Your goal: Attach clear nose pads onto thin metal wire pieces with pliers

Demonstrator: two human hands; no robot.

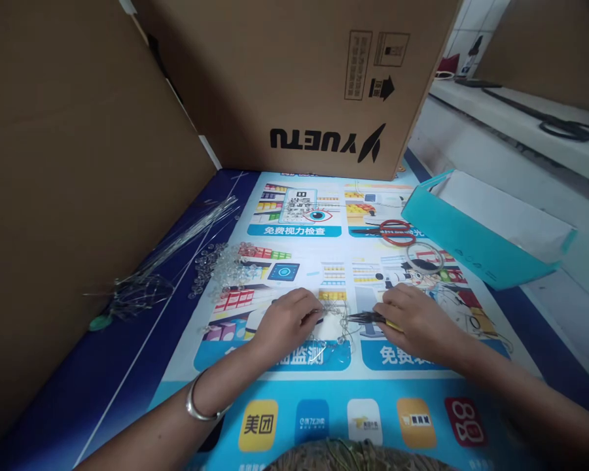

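Observation:
My right hand (pixel 412 322) grips a pair of pliers (pixel 366 317) with dark jaws and yellow handles. The jaw tips point left and reach a tangle of thin wire with clear beads (pixel 342 330). On the left side of that beaded wire, my left hand (pixel 292 320) is closed in a pinch, and the wire comes out at its fingertips. Whether the jaws touch the wire, I cannot tell. A pile of clear beads (pixel 223 269) lies on the printed sheet, up and left of my left hand.
A bundle of thin wires (pixel 177 242) lies at the left. Red-handled scissors (pixel 395 232), a clear ring-shaped roll (pixel 425 258) and a turquoise open box (pixel 491 255) lie to the right. Large cardboard panels (pixel 285 72) stand behind and at the left (pixel 69 144).

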